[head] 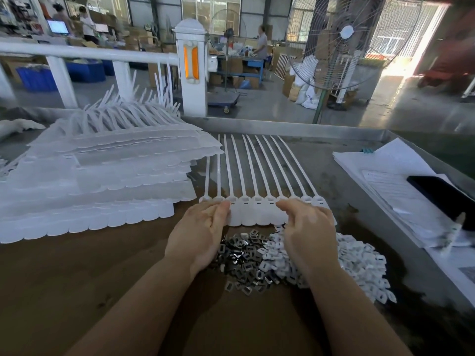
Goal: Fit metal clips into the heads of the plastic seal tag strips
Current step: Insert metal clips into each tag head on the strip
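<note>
Strip sheet (257, 201) flat on counter (77, 291), heads toward person for reach. Left hand (203, 235) grip pinches sheet's 9 o'clock edge, steadying; right hand (308, 227) curled over heads, grip unclear. Metal clips (244, 258) at 6 o'clock, just beside.

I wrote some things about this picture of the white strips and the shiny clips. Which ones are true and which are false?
1. Both hands are at the heads of the row of white seal strips. True: the left hand and the right hand are at its two ends.
2. The pile of metal clips lies behind the strips, far from the person. False: it lies in front of them, between the wrists.
3. A big stack of white strip sheets sits to the left. True.
4. The black phone lies on the clip pile. False: it lies on papers at the right.
5. A big fan stands beyond the table. True.
</note>
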### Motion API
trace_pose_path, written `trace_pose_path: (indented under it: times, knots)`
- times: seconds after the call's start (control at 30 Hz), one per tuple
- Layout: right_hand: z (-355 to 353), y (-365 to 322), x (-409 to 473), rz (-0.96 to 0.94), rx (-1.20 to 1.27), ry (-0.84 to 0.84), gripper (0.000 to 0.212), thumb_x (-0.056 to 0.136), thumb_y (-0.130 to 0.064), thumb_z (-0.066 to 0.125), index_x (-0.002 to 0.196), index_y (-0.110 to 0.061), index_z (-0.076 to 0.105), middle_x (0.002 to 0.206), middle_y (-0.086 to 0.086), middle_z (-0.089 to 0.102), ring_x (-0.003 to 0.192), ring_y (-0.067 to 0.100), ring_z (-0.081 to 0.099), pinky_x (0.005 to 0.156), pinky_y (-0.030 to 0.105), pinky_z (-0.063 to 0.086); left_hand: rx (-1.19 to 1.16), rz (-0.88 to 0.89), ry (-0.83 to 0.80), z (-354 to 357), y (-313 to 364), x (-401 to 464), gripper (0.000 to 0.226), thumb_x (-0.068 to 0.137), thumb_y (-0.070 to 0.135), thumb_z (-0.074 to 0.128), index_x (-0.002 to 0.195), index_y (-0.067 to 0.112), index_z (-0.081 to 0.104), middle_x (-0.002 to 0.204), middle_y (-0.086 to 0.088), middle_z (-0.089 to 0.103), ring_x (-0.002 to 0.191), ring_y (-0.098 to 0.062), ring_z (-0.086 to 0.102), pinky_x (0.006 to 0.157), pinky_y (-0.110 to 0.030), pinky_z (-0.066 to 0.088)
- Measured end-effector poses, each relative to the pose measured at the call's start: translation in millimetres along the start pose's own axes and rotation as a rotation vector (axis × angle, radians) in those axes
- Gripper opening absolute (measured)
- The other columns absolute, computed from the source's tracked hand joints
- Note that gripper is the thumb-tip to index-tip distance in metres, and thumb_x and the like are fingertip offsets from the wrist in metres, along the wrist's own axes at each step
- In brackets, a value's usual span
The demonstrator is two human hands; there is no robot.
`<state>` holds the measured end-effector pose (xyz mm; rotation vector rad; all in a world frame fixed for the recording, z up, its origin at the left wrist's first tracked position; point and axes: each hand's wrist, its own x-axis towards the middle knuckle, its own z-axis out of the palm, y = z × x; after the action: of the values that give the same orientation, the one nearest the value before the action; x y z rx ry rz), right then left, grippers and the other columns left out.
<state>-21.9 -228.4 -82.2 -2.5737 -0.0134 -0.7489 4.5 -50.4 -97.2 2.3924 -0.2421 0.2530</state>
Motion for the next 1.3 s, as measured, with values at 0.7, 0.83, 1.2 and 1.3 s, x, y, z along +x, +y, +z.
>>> trace_pose_path:
  times: [0.7, 0.83, 1.2, 1.3]
  knots:
    - [-1.8, -6.0, -4.7, -0.131, -0.046, 0.021, 0.028, 0.085, -0.024, 0.045, 0.097, -0.021, 0.070, 0.087, -0.007, 0.072, 0.083, 0.010, 0.065, 0.092, 0.025, 0.021, 0.141, 0.044, -0.082, 4.5, -9.9, 4.3, 0.088, 0.073, 0.068, -0.015, 0.130, 0.041, 0.047, 0.137, 0.019, 0.044, 0.133, -0.008, 0.026, 0.110, -0.040, 0.020]
    - [-0.4, -3.5, -5.6, -0.162, -0.109, -0.081, 0.030, 0.090, -0.026, 0.041, 0.104, -0.023, 0.068, 0.095, -0.009, 0.071, 0.091, 0.008, 0.063, 0.098, 0.026, 0.017, -0.002, 0.013, -0.064, 1.5, -7.5, -0.3, 0.072, 0.084, 0.067, -0.002, 0.115, 0.045, 0.059, 0.127, 0.025, 0.051, 0.127, -0.007, 0.033, 0.109, -0.039, 0.020]
    - [3.1, -1.7, -6.7, -0.185, -0.145, -0.068, 0.028, 0.087, -0.025, 0.044, 0.096, -0.021, 0.070, 0.083, -0.007, 0.072, 0.079, 0.009, 0.065, 0.096, 0.026, 0.017, -0.140, 0.179, 0.001, -16.6, 4.9, -13.5, 0.016, 0.081, 0.023, 0.065, 0.070, 0.034, 0.067, 0.076, 0.019, 0.059, 0.087, -0.002, 0.046, 0.081, -0.034, 0.036]
    - [3.9, -1.0, -6.9, -0.186, -0.161, -0.076, 0.025, 0.089, -0.024, 0.047, 0.096, -0.023, 0.070, 0.083, -0.008, 0.072, 0.079, 0.008, 0.064, 0.098, 0.027, 0.017, -0.127, 0.196, -0.075, -17.7, 6.2, -14.3, 0.015, 0.077, 0.024, 0.069, 0.071, 0.038, 0.067, 0.080, 0.020, 0.058, 0.090, 0.001, 0.044, 0.088, -0.039, 0.036]
